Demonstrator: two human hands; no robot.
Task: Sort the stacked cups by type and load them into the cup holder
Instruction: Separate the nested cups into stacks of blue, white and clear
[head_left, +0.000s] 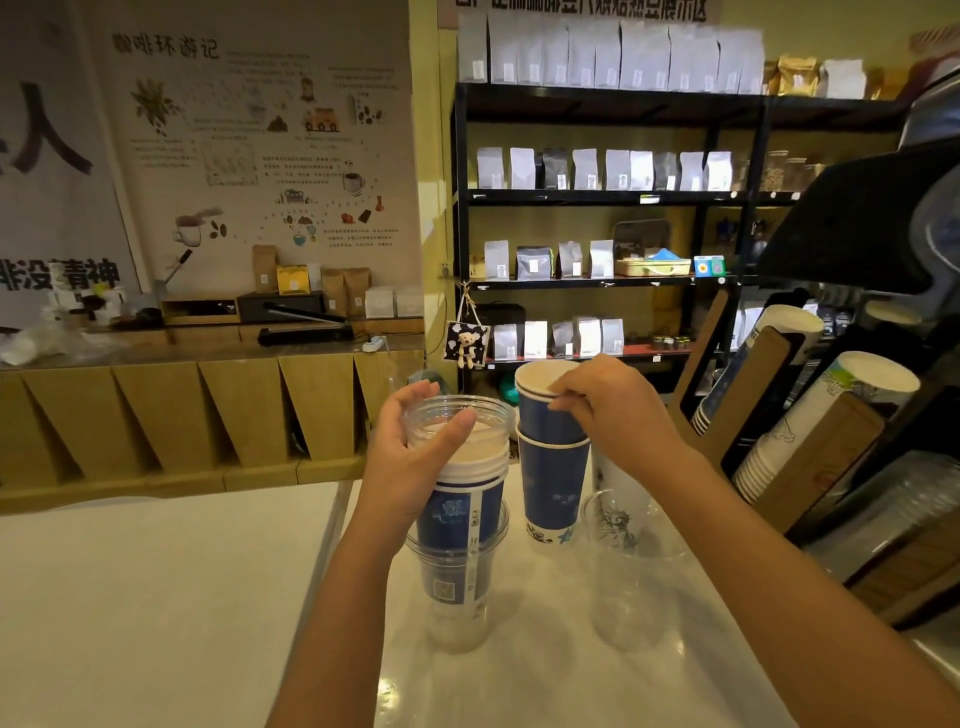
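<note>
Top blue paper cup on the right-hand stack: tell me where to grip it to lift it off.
Grip the top blue paper cup at its rolled rim, from above. It sits upright, nested in the cup below, so only the rim band is free. The right hand already pinches there.

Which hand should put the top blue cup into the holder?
Probably the right hand. It already pinches the rim of the top blue cup, and the cup holder stands on that side. The left hand grips the mixed stack.
</note>
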